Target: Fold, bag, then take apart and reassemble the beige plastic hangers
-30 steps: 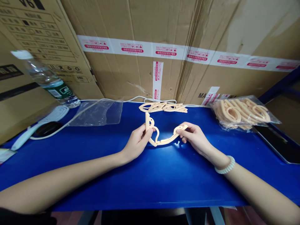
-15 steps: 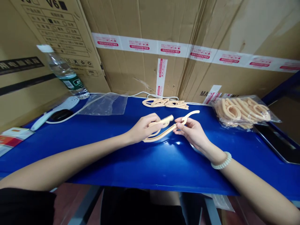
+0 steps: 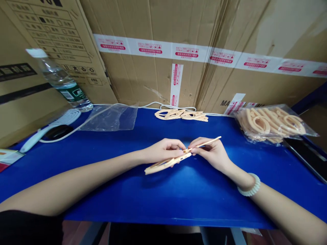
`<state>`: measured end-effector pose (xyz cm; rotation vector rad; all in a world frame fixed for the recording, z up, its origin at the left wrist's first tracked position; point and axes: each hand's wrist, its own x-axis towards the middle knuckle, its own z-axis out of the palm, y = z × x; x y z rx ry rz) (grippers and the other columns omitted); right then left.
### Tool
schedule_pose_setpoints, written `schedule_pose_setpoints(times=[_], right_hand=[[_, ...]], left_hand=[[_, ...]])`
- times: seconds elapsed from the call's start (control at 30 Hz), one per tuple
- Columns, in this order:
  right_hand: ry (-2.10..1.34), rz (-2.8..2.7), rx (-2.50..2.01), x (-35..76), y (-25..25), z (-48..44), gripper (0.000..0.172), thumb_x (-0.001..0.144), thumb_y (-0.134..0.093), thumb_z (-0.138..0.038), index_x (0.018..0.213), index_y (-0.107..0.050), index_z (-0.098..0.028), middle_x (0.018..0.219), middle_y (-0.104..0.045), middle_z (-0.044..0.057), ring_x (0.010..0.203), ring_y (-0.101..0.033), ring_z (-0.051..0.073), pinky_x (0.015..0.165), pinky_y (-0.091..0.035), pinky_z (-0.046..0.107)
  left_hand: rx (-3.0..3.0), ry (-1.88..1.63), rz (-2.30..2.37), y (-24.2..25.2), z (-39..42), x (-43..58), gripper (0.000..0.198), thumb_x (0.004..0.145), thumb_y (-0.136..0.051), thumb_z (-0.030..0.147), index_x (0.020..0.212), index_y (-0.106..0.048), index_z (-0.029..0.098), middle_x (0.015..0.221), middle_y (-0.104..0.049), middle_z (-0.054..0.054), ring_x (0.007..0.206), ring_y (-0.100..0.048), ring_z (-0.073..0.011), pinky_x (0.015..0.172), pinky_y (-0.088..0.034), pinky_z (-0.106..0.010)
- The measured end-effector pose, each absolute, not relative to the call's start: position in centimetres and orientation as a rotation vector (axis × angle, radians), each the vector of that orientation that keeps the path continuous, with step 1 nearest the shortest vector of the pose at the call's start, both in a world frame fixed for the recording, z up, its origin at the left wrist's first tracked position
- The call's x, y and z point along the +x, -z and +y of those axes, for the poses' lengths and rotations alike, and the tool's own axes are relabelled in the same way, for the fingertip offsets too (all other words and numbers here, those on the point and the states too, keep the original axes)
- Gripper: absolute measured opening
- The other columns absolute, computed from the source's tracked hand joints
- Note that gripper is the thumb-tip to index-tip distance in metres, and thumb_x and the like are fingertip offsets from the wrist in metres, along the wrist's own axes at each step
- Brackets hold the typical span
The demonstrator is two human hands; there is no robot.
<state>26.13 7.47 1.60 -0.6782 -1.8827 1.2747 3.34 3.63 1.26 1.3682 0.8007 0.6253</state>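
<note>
Over the front middle of the table, both hands hold a beige plastic folding hanger [image 3: 160,167], tilted up to the right. My left hand [image 3: 165,149] is closed round its middle, with the looped end sticking out below the palm. The fingertips of my right hand [image 3: 213,153] pinch the hanger by its joint, close against the left fingers. A thin curved arm of it points out past the right hand. The fingers hide part of the joint. More beige hangers [image 3: 178,114] lie flat at the back of the table.
A clear bag of beige hangers [image 3: 273,124] lies at the right, partly over a dark flat device [image 3: 308,158]. On the left are an empty clear bag [image 3: 109,119], a water bottle [image 3: 62,81], a hairbrush [image 3: 51,127] and a black mouse [image 3: 60,132]. Cardboard boxes [image 3: 143,78] stand behind.
Both hands have come closer together and slightly nearer to me. The hanger has turned to a more edge-on angle, and my right fingers have moved to its joint.
</note>
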Motion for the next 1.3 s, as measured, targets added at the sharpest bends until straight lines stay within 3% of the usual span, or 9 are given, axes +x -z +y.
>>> schedule_pose_setpoints(times=[0.3, 0.43, 0.83, 0.93, 1.03, 1.1, 1.17, 1.3], right_hand=[[-1.015, -2.129, -0.596, 26.3, -1.8, 7.3, 0.014, 0.091, -0.072, -0.032, 0.089, -0.078, -0.019, 0.088, -0.076, 0.007, 0.08, -0.072, 0.018, 0.068, -0.058, 0.03], [-0.829, -2.219, -0.486, 26.1, -2.0, 7.1, 0.01, 0.094, -0.067, -0.022, 0.092, -0.076, -0.019, 0.088, -0.076, 0.006, 0.081, -0.071, 0.018, 0.073, -0.058, 0.03], [-0.449, -2.401, -0.266, 26.6, -1.8, 6.2, 0.025, 0.101, -0.046, -0.011, 0.107, -0.069, -0.019, 0.093, -0.073, 0.009, 0.084, -0.067, 0.019, 0.071, -0.055, 0.034], [-0.314, -2.426, -0.218, 26.7, -2.5, 5.8, 0.023, 0.102, -0.048, -0.015, 0.105, -0.07, -0.02, 0.092, -0.072, 0.009, 0.08, -0.067, 0.02, 0.067, -0.054, 0.034], [-0.341, -2.357, -0.277, 27.1, -3.9, 5.7, 0.02, 0.1, -0.052, -0.016, 0.106, -0.07, -0.023, 0.096, -0.074, 0.008, 0.085, -0.068, 0.021, 0.074, -0.056, 0.036], [-0.371, -2.231, -0.457, 27.7, -4.8, 6.4, 0.018, 0.098, -0.054, -0.017, 0.101, -0.071, -0.023, 0.096, -0.074, 0.007, 0.088, -0.069, 0.022, 0.079, -0.056, 0.037], [-0.382, -2.137, -0.714, 28.4, -5.4, 7.7, 0.016, 0.096, -0.056, -0.02, 0.1, -0.071, -0.021, 0.096, -0.074, 0.008, 0.082, -0.068, 0.021, 0.075, -0.056, 0.035], [-0.557, -2.201, -1.15, 30.0, -5.1, 10.5, 0.044, 0.093, -0.054, -0.024, 0.135, -0.057, -0.012, 0.082, -0.073, 0.006, 0.065, -0.065, 0.019, 0.061, -0.052, 0.03]], left_hand=[[1.86, -0.63, 0.919, -1.4, 2.8, 3.4, 0.028, 0.101, -0.044, 0.033, 0.086, -0.06, 0.015, 0.068, -0.056, 0.003, 0.06, -0.049, -0.0099, 0.059, -0.036, -0.022], [2.001, -0.637, 0.92, -1.2, 2.8, 3.2, 0.031, 0.101, -0.041, 0.03, 0.08, -0.058, 0.015, 0.067, -0.051, 0.004, 0.063, -0.043, -0.0101, 0.061, -0.033, -0.022], [2.134, -0.663, 0.863, -1.1, 3.0, 3.2, 0.036, 0.101, -0.041, 0.027, 0.069, -0.054, 0.017, 0.062, -0.049, 0.003, 0.057, -0.042, -0.0103, 0.059, -0.031, -0.024], [2.07, -0.662, 0.86, -1.1, 2.9, 3.2, 0.037, 0.102, -0.042, 0.03, 0.072, -0.059, 0.016, 0.062, -0.055, 0.002, 0.056, -0.047, -0.01, 0.059, -0.034, -0.023], [1.747, -0.662, 0.842, -0.7, 2.9, 3.4, 0.037, 0.102, -0.042, 0.041, 0.083, -0.061, 0.016, 0.059, -0.059, 0.002, 0.048, -0.053, -0.0102, 0.051, -0.039, -0.021], [1.441, -0.709, 0.803, -0.1, 3.2, 3.4, 0.036, 0.1, -0.046, 0.048, 0.091, -0.059, 0.015, 0.058, -0.061, 0.001, 0.043, -0.055, -0.0118, 0.044, -0.04, -0.022], [1.186, -0.78, 0.727, 0.3, 3.8, 3.4, 0.033, 0.096, -0.054, 0.046, 0.096, -0.059, 0.014, 0.061, -0.065, -0.002, 0.045, -0.061, -0.0147, 0.044, -0.045, -0.023], [0.878, -0.963, 0.674, 0.3, 4.7, 3.5, 0.017, 0.094, -0.058, 0.026, 0.099, -0.063, 0.01, 0.079, -0.074, -0.011, 0.07, -0.073, -0.0195, 0.068, -0.058, -0.028]])
